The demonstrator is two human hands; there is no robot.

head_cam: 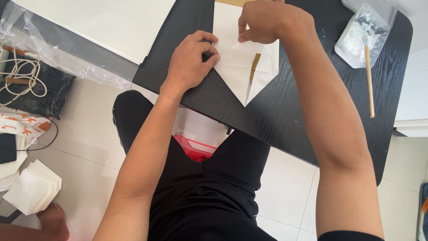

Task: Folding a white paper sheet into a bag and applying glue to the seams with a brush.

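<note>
1 white folded paper [238, 67] lies on the black surface [285, 107], its point aimed at the near edge, with 1 brown strip showing in the fold. 2 hands work it: the left hand [189, 62] pinches the paper's left edge in a closed grip, and the right hand [267, 20] pinches the upper flap the same way. To the right stands 1 clear plastic tub [356, 40] with 1 wooden stick [369, 80] leaning out. 1 stack of white paper squares [33, 187] lies on the floor.

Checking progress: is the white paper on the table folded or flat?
Folded: the white paper tapers to a point, both hands pressing its flaps.
</note>
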